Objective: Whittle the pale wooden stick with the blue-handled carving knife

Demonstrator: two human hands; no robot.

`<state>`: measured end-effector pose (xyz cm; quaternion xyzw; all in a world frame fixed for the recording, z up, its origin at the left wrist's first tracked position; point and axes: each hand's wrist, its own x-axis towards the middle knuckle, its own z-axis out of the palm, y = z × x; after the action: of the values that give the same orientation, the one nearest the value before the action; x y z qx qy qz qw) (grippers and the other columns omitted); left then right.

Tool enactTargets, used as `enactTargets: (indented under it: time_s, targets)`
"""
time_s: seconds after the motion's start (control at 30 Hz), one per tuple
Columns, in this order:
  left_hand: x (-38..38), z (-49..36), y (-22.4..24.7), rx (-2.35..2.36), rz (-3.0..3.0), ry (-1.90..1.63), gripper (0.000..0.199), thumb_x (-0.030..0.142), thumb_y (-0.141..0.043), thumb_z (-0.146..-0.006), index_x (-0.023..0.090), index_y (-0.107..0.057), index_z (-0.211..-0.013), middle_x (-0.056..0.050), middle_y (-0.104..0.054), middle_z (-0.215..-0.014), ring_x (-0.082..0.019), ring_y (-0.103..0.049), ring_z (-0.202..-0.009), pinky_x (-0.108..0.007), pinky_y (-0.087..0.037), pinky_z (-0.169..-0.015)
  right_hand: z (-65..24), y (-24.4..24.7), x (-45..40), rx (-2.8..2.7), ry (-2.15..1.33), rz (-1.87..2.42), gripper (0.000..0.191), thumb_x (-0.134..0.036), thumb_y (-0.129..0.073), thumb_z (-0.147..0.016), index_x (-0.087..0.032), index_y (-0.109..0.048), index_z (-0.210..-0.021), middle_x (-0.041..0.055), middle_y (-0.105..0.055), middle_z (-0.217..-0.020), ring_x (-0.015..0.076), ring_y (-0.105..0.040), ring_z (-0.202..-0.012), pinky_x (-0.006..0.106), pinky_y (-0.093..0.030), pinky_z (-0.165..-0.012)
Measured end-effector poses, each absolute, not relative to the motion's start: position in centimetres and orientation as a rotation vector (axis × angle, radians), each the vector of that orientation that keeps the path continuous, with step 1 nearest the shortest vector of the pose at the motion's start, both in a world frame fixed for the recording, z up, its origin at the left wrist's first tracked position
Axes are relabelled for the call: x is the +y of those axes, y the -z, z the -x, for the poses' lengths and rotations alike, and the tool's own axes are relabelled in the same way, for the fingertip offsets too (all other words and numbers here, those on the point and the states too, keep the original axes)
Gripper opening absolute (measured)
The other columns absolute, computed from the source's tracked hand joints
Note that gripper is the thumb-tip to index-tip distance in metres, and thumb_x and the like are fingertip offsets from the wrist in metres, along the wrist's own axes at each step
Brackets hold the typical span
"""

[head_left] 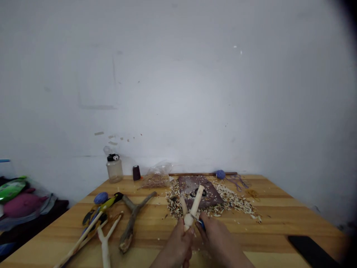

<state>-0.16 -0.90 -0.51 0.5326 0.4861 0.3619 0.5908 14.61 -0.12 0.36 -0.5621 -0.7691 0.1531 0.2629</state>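
Note:
A peeled, pale forked stick [197, 199] points up and away from me, its two prongs spread. My left hand [178, 243] is closed around its lower part, just below the fork. In my right hand [216, 233], closed as well, is a blue-handled knife [201, 224]; the handle shows only in part. Its thin blade lies against the wood by the fork, mostly hidden. Behind the stick, a dark brown flat sheet [189, 184] lies on the table, with black rings on it and many wood shavings [232, 199] around it.
Left on the wooden table [150, 223] lie a bark-covered forked branch [134, 219], a peeled forked stick [105, 243] and blue yarn [100, 198]. A bottle [114, 171], thread spool [136, 173] and clear bag [156, 180] stand near the wall. A black flat object [311, 250] lies right.

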Motion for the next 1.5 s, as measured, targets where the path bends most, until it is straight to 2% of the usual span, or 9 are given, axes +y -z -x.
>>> enactTargets:
  time_s: [0.07, 0.13, 0.23, 0.33, 0.43, 0.57, 1.1, 1.27, 1.5]
  targets:
    - [-0.6, 0.1, 1.3, 1.249, -1.329, -0.914, 0.032, 0.043, -0.052, -0.076, 0.022, -0.039, -0.095, 0.006, -0.042, -0.057, -0.009, -0.036, -0.039, -0.02, -0.028, -0.04, -14.5, 0.1, 0.1, -2.053, -0.426, 1.518, 0.027, -0.035, -0.033, -0.089, -0.021, -0.056, -0.087, 0.0069, -0.067, -0.078, 0.0154, -0.06, -0.07, 0.021, -0.031, -0.057]
    - [-0.2, 0.0, 2.0, 1.315, -1.428, -1.133, 0.031, 0.033, -0.06, -0.072, 0.021, -0.041, -0.093, -0.001, -0.051, -0.071, -0.015, -0.05, -0.062, -0.022, -0.034, -0.055, -14.5, 0.7, 0.3, -2.029, -0.447, 1.519, 0.025, -0.035, -0.035, -0.088, -0.021, -0.055, -0.087, 0.0066, -0.066, -0.077, 0.0151, -0.059, -0.068, 0.021, -0.031, -0.057]
    - [0.1, 0.0, 2.5, 1.32, -1.428, -1.3, 0.028, 0.029, -0.061, -0.07, 0.021, -0.044, -0.09, -0.004, -0.053, -0.077, -0.019, -0.052, -0.075, -0.024, -0.034, -0.063, -14.5, 1.0, 0.7, -2.013, -0.527, 1.459, 0.022, -0.035, -0.037, -0.087, -0.021, -0.054, -0.087, 0.0057, -0.065, -0.078, 0.0151, -0.057, -0.069, 0.021, -0.033, -0.059]
    - [0.0, -0.1, 2.0, 1.171, -1.304, -1.27, 0.031, 0.032, -0.059, -0.071, 0.021, -0.043, -0.096, 0.0, -0.051, -0.068, -0.015, -0.051, -0.058, -0.021, -0.033, -0.052, -14.7, 0.8, 0.9, -1.977, -0.594, 1.32, 0.023, -0.037, -0.037, -0.086, -0.02, -0.053, -0.085, 0.0043, -0.063, -0.077, 0.0143, -0.055, -0.069, 0.022, -0.035, -0.06]
    - [-0.4, -0.2, 0.8, 1.084, -1.181, -1.045, 0.027, 0.039, -0.049, -0.076, 0.022, -0.041, -0.095, 0.01, -0.038, -0.05, -0.008, -0.029, -0.031, -0.018, -0.021, -0.034, -15.1, 0.3, 1.0, -1.848, -0.599, 1.228, 0.029, -0.044, -0.036, -0.085, -0.02, -0.05, -0.077, 0.0004, -0.057, -0.065, 0.0126, -0.05, -0.06, 0.021, -0.035, -0.055]
    - [-1.0, -0.2, -0.3, 0.962, -1.056, -1.031, 0.027, 0.041, -0.052, -0.072, 0.022, -0.041, -0.087, 0.009, -0.042, -0.054, -0.004, -0.03, -0.031, -0.014, -0.019, -0.029, -15.2, -0.1, 0.9, -1.687, -0.684, 1.185, 0.031, -0.049, -0.042, -0.081, -0.019, -0.05, -0.075, -0.0043, -0.047, -0.052, 0.0109, -0.044, -0.05, 0.021, -0.035, -0.049]
    - [-1.5, -0.8, -0.1, 0.889, -1.06, -0.934, 0.046, 0.043, -0.058, -0.069, 0.021, -0.042, -0.105, 0.01, -0.043, -0.048, -0.005, -0.032, -0.029, -0.014, -0.017, -0.028, -14.5, 0.4, 0.9, -1.586, -0.77, 1.216, 0.018, -0.034, -0.05, -0.07, -0.017, -0.055, -0.065, -0.005, -0.043, -0.048, 0.0078, -0.037, -0.043, 0.018, -0.032, -0.041]
    - [-1.8, -0.5, -0.7, 0.839, -0.972, -0.895, 0.037, 0.038, -0.056, -0.07, 0.022, -0.043, -0.1, 0.008, -0.044, -0.052, -0.004, -0.03, -0.031, -0.015, -0.017, -0.03, -14.4, -0.1, 0.6, -1.584, -0.776, 1.173, 0.026, -0.041, -0.049, -0.073, -0.017, -0.057, -0.069, -0.004, -0.044, -0.049, 0.009, -0.039, -0.044, 0.019, -0.034, -0.043]
    - [-1.4, 0.1, -0.3, 0.595, -0.877, -0.807, 0.021, 0.038, -0.052, -0.076, 0.019, -0.045, -0.08, 0.006, -0.044, -0.054, -0.003, -0.03, -0.029, -0.014, -0.017, -0.028, -14.6, -0.4, 0.7, -1.582, -0.716, 1.186, 0.018, -0.034, -0.049, -0.07, -0.017, -0.056, -0.071, -0.0036, -0.045, -0.054, 0.0095, -0.039, -0.048, 0.02, -0.035, -0.046]
